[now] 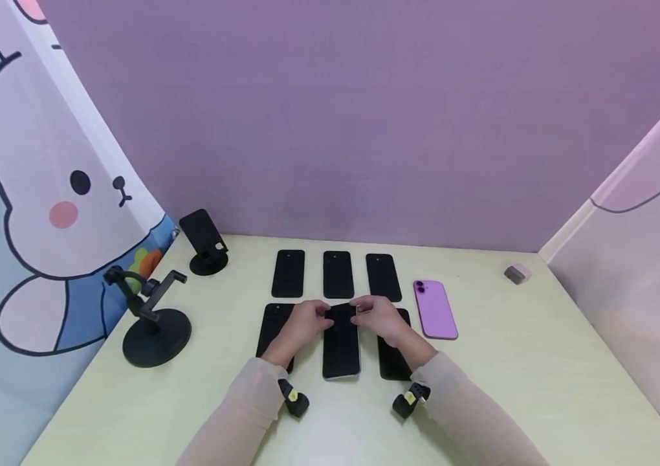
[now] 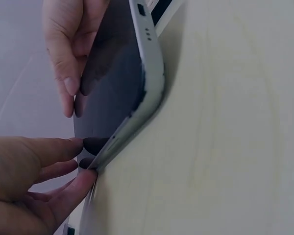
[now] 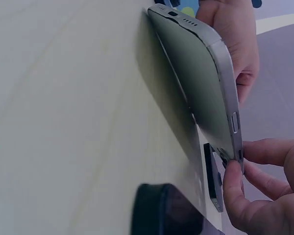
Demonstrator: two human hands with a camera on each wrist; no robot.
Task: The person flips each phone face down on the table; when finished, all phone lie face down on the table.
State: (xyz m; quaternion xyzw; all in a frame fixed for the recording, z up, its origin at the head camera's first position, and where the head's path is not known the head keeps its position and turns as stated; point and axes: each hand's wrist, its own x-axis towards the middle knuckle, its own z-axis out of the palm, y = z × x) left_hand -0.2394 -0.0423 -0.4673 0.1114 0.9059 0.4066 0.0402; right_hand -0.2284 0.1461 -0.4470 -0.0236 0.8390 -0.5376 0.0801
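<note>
On the table (image 1: 510,388), both hands apparently pinch the middle phone (image 1: 341,346).

Staged tabletop booth: purple backdrop (image 1: 330,116), cartoon panels (image 1: 44,194).

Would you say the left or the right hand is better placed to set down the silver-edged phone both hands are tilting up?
Probably right: the right hand pinches the silver-edged phone at its raised far corner, while the left hand only steadies the opposite edge.
</note>
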